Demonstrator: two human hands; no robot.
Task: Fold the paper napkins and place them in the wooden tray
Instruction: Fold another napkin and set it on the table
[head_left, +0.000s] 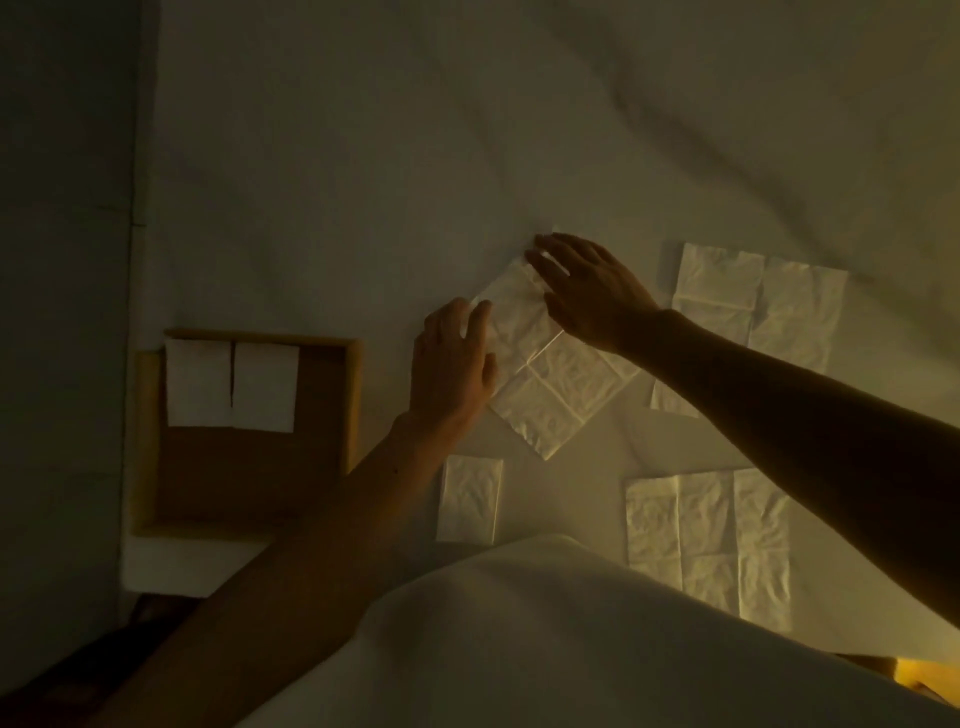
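Note:
An unfolded white paper napkin lies at an angle on the white cloth in the middle. My left hand rests flat on its left corner. My right hand reaches over its far corner, fingers spread and touching the paper. The wooden tray sits at the left and holds two folded napkins side by side at its far end. One folded napkin lies near me, just right of the tray.
Two more unfolded napkins lie on the cloth: one at the right, one near me at the right. A fold of white fabric covers the near edge. The table's left edge runs beside the tray.

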